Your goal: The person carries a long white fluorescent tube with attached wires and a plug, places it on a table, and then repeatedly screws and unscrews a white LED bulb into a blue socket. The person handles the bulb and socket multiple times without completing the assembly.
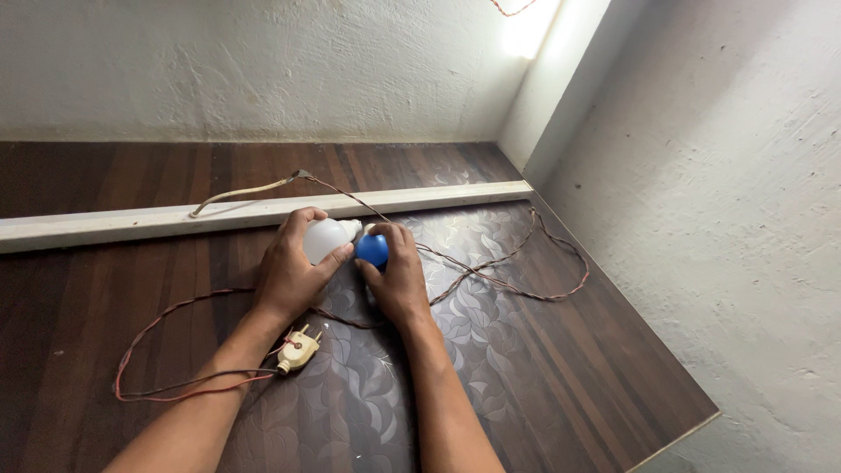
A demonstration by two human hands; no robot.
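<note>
Left hand [289,271] grip wrapped round white bulb [322,240] — right hand [399,276] grip pinching blue bulb [372,250], bulbs touching.

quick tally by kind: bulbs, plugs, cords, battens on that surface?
Bulbs: 2, a white bulb in the left hand and a blue bulb in the right hand
Plugs: 1, cream plug
Cords: 1, twisted red-brown cord
Battens: 1, white batten
Total: 5
</note>
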